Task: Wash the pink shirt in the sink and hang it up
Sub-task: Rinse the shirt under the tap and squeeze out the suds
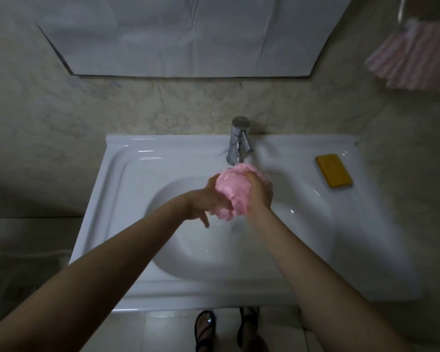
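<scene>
white ceramic sink (127, 174) sitting below grip; left hand (203, 199) and right hand (261, 193) squeezing bunched pink shirt (233, 189); judgement: keeping it under chrome faucet (239, 141), kneading evenly.

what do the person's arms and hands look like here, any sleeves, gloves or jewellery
Both arms are bare from the frame edge to the wrists, with no sleeves in view. The left hand and right hand wear no gloves. No rings, bracelets or watch show, though the picture is dim and slightly blurred.
</scene>
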